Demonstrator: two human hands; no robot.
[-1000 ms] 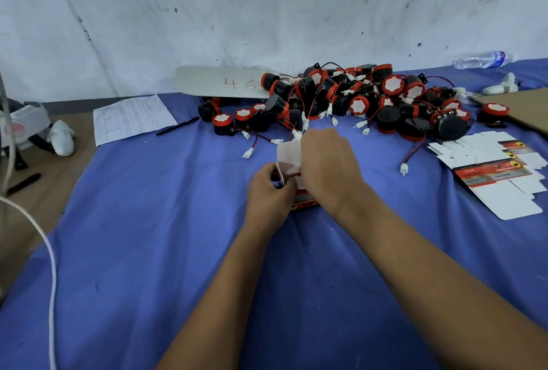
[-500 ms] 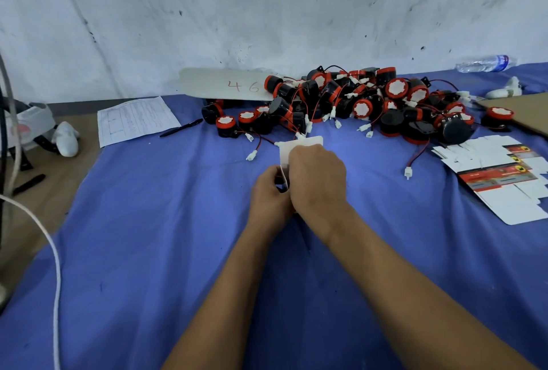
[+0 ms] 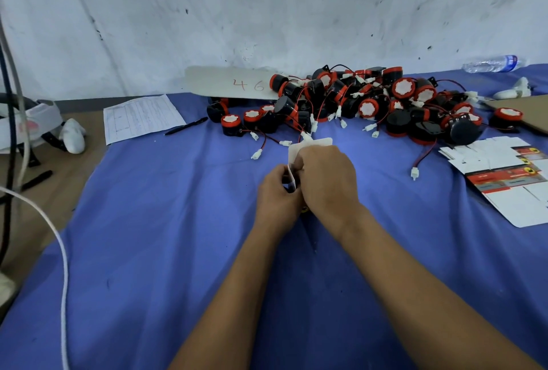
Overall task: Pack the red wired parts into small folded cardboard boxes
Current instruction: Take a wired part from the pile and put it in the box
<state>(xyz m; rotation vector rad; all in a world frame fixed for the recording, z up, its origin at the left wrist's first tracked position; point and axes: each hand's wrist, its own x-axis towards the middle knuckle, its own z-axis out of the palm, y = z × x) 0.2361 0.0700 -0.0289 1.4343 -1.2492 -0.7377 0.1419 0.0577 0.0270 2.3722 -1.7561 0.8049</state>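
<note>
A blue cloth (image 3: 148,251) covers the table below a scuffed white wall (image 3: 267,7). The left hand (image 3: 277,191) and right hand (image 3: 327,182) meet at centre, both gripping one box (image 3: 308,145); its white flap stands upright above the fingers. Whether a part is already inside cannot be told. The pile of red parts (image 3: 370,102) lies straight ahead, just beyond the hands, its long axis left to right; the right hand is slightly nearer. Flat blanks (image 3: 504,174) lie to the right.
</note>
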